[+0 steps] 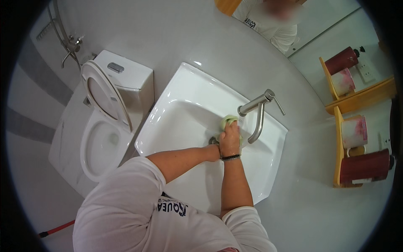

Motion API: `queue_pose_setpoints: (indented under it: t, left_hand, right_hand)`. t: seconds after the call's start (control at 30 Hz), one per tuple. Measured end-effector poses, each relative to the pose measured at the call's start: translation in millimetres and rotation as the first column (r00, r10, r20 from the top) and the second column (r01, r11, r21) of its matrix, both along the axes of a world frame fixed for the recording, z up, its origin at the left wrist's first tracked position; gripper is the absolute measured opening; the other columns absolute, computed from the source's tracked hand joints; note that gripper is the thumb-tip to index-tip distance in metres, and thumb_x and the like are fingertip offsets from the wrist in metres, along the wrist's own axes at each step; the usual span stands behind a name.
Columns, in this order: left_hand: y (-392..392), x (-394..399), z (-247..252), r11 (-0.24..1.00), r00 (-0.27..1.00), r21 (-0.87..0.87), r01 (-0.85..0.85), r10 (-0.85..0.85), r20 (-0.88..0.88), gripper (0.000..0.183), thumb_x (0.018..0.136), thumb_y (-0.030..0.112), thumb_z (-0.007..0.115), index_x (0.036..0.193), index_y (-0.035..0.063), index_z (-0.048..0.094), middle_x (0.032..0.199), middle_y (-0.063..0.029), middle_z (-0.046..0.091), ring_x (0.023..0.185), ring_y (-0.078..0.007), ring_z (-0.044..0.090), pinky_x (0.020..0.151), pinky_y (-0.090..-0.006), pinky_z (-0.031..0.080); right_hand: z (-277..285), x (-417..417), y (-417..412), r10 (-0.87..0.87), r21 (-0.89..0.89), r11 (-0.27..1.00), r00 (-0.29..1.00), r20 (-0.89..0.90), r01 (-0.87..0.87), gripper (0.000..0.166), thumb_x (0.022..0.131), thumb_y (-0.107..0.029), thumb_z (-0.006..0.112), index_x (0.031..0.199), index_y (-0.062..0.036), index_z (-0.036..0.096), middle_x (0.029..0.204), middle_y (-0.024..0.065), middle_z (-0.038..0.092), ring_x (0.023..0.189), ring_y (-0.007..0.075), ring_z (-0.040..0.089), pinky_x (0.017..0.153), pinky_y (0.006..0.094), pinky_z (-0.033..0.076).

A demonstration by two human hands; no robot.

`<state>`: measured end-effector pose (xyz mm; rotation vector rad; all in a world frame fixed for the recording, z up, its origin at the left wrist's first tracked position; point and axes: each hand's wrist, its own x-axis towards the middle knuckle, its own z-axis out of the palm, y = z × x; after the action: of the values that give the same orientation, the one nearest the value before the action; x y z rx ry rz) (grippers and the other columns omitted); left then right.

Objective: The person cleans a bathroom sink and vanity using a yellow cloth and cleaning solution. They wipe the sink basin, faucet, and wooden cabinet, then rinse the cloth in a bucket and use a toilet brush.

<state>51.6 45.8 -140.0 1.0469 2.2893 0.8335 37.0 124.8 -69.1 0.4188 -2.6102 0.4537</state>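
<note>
A light green cloth is bunched in my right hand, over the basin of a white ceramic sink. Folds of it show above the knuckles and beside the palm. My right wrist wears a dark bracelet. From the left, my left hand reaches in against the right wrist; its fingers are hidden behind the right hand, so its grip does not show. Just right of the cloth stands a brushed metal faucet, its spout curving down near my right hand. Part of a dark drain shows beside the hands.
Left of the sink is a white toilet with its lid raised. A metal shower mixer hangs on the far wall. At right, a wooden shelf holds a cup and a dark red bottle, below a mirror. A red pole lies lower left.
</note>
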Motion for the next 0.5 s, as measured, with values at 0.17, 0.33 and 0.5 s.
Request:
queue_pose_setpoints:
  t: [0.17,0.33,0.5]
  left_hand:
    - [-28.6,10.1,33.2,0.925,0.896,0.028,-0.379,0.359,0.262,0.039,0.078,0.020,0.051,0.114,0.0052,0.049,0.104,-0.0192,0.055,0.096,-0.0316,0.053,0.081,-0.0366,0.042]
    - [-32.9,16.0,69.4,0.874,0.889,0.245,-0.419,0.340,0.306,0.051,0.077,0.013,0.051,0.124,0.0020,0.037,0.119,-0.0201,0.045,0.109,-0.0299,0.045,0.090,-0.0350,0.037]
    - [-1.6,9.9,65.0,0.792,0.955,0.535,-0.293,0.212,0.209,0.062,0.073,0.002,0.050,0.130,0.0014,0.026,0.125,-0.0211,0.038,0.117,-0.0296,0.037,0.094,-0.0331,0.033]
  right_hand:
    - [2.7,34.3,12.4,-0.126,-0.561,0.715,0.866,0.483,0.417,0.031,0.070,-0.004,0.044,0.099,0.0005,0.051,0.101,0.0176,0.052,0.093,0.0364,0.049,0.080,0.0383,0.040]
    - [48.8,38.8,27.7,-0.009,-0.579,0.090,0.582,0.813,0.811,0.030,0.077,-0.008,0.042,0.105,-0.0024,0.049,0.104,0.0128,0.052,0.094,0.0294,0.052,0.074,0.0458,0.043]
    - [61.4,49.9,41.8,0.219,-0.775,-0.255,0.815,0.536,0.578,0.028,0.078,-0.009,0.037,0.101,0.0032,0.048,0.106,0.0167,0.051,0.100,0.0303,0.051,0.084,0.0460,0.043]
